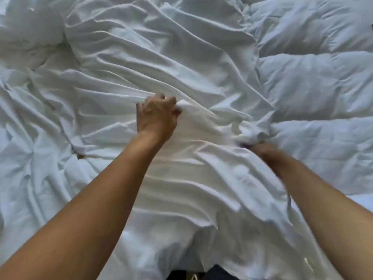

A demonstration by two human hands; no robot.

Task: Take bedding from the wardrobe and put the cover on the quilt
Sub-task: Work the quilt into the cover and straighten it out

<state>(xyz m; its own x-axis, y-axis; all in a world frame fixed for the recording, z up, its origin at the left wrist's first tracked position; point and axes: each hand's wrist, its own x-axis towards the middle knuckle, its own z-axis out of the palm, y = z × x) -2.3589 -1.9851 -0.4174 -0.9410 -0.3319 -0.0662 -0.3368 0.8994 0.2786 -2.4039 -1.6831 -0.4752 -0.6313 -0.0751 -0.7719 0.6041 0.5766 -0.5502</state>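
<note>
**Cover (161, 57) spread over the quilt (314, 87), both hands gathering it**

Head view, looking down along two bare forearms. The white cover lies crumpled across the middle of the scene, from the near edge to the far edge, on top of the quilt. The quilt's puffy stitched squares show uncovered on the right and again on the left.

The left hand (157, 116) is in the middle, its fingers curled round a raised fold of the cover and pinching it up. The right hand (264, 154) is just to the right, at the cover's right edge where it meets the bare quilt. It is blurred, but appears to clutch a bunched wad of the same cloth.

Judged from this, the bedding is already out and the step in hand is sorting the cover: finding its opening or a corner. The quilt looks mostly outside it.

As a container, the cover reads as flat and thin, so probably holds nothing yet. Its opening is not visible, so this cannot be confirmed.

The next move calls for locating the open end, then feeding a quilt corner into the matching cover corner.
</note>
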